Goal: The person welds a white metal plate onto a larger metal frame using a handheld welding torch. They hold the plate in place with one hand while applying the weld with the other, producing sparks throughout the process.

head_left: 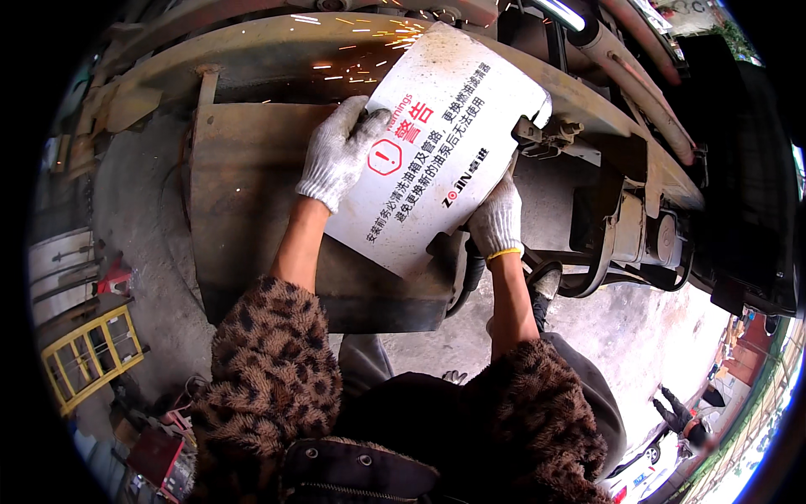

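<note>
A white printed sheet [457, 113], like a stiff sign with a red warning mark and black lettering, stands tilted in front of me. My left hand [340, 155], in a whitish knit glove, is closed on its left edge with the thumb over the front. At the lower right edge my right hand [498, 220], gloved alike with a yellow cuff band, grips the sheet; most of its fingers are hidden behind it. Orange sparks [369, 55] fly leftward from behind the sheet's upper edge. What gives them off is hidden.
A curved rusty steel beam [277, 50] runs across the top, above a brown metal plate [252, 202]. Right of the sheet are a metal bracket [550, 134] and dark hoses [579, 281]. A yellow frame [92, 357] lies left; another person [684, 420] is far right.
</note>
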A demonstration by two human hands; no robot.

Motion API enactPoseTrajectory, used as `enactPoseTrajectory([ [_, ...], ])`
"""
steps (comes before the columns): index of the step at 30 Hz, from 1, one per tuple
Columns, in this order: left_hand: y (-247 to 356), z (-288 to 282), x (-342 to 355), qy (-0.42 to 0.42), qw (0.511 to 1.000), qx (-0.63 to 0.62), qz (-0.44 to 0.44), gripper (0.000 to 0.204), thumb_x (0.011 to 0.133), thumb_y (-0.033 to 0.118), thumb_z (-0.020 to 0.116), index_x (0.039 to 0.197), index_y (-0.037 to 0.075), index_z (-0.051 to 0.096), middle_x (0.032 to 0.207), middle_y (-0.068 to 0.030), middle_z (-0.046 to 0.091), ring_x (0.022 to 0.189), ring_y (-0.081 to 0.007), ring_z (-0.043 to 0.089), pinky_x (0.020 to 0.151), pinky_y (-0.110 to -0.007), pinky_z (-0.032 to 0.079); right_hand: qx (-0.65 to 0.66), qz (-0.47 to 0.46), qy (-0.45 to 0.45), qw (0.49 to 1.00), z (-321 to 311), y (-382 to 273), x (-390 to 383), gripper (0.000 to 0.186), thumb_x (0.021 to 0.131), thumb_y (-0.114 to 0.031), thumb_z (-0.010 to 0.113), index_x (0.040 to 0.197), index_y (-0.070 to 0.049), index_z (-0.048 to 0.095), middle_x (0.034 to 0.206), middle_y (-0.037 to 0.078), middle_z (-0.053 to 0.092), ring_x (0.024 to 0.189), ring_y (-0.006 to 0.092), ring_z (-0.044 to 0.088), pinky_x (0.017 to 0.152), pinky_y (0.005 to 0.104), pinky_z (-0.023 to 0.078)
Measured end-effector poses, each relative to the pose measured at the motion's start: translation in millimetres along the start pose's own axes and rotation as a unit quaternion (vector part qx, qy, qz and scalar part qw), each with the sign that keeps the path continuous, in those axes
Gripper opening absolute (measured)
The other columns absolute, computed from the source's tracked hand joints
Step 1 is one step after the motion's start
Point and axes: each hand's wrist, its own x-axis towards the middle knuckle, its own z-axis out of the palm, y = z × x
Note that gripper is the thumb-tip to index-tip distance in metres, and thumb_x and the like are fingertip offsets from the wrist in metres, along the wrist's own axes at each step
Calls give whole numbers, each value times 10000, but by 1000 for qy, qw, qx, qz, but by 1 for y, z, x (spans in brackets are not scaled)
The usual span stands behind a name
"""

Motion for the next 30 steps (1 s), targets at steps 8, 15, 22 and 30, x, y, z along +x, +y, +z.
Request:
enactPoseTrajectory([
  [8,8,2,-2,-6,999,22,-29,206,880,234,607,944,39,585,773,-85,612,687,-111,516,655,-280,451,102,63,-26,992,3,11,1,361,795,-62,558,1129,48,476,982,215,637,908,337,630,764,342,498],
  [15,0,2,-2,7,999,40,-19,250,858,215,633,1022,31,591,828,-109,653,731,-140,608,682,-290,484,130,44,-21,990,4,14,0,339,850,-19,483,1185,31,465,1000,175,646,888,238,633,743,322,500],
  [22,7,1,-2,3,999,45,-14,248,861,287,625,967,63,608,773,-98,642,676,-157,596,647,-294,474,63,25,-30,997,-2,5,0,302,818,-33,507,1108,50,512,954,188,651,878,267,634,748,328,486],
  [30,15,-1,-3,-18,998,4,-60,249,874,234,626,1007,25,594,825,-59,624,766,-87,535,718,-259,459,72,9,-25,997,-1,9,0,311,821,-43,503,1116,58,512,960,191,651,876,282,632,752,330,480],
])
